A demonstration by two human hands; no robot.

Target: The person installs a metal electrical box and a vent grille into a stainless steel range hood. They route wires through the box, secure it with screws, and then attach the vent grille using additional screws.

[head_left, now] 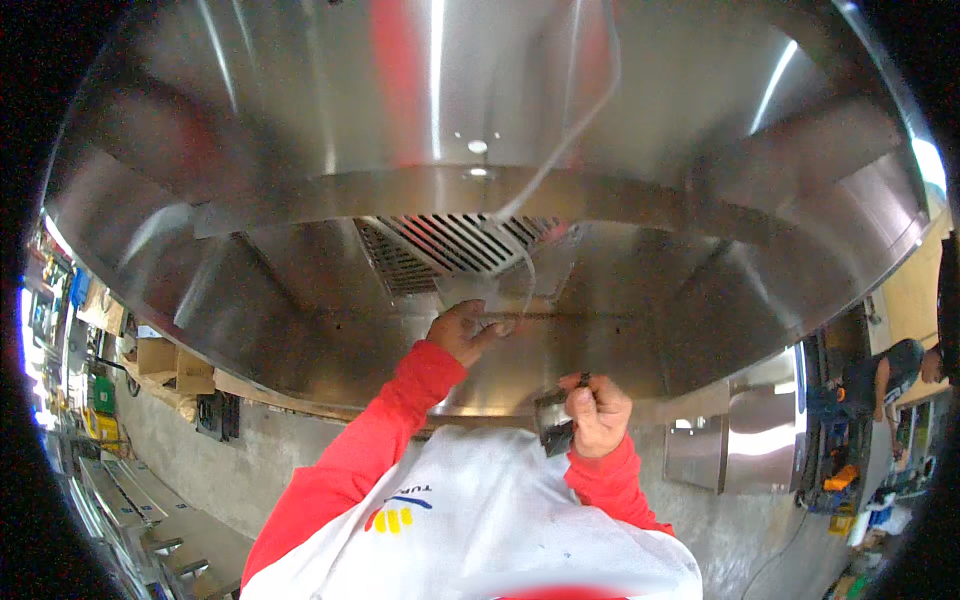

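Curved steel shell (650, 275) fills the workshop view

The shell's brushed, reflective surface spans nearly the full width, streaked with bright glare and blurred red reflections. Below and behind it runs a grey concrete floor (265, 475), with long metal pieces (135, 495) laid at lower left. Shiny steel panels (735, 440) stand at right; beyond them, near the rim, is another person (890, 378). A slatted grille (455, 243) sits at the shell's centre, and an open cardboard box (175, 367) lies off to the left. The left hand (463, 333) is raised just below the grille, fingers curled beside the lower end of a white cable (565, 145); whether it grips anything I cannot tell. The right hand (600, 415), near the shell's lower edge, pinches a dark, flat, glossy piece (553, 420).
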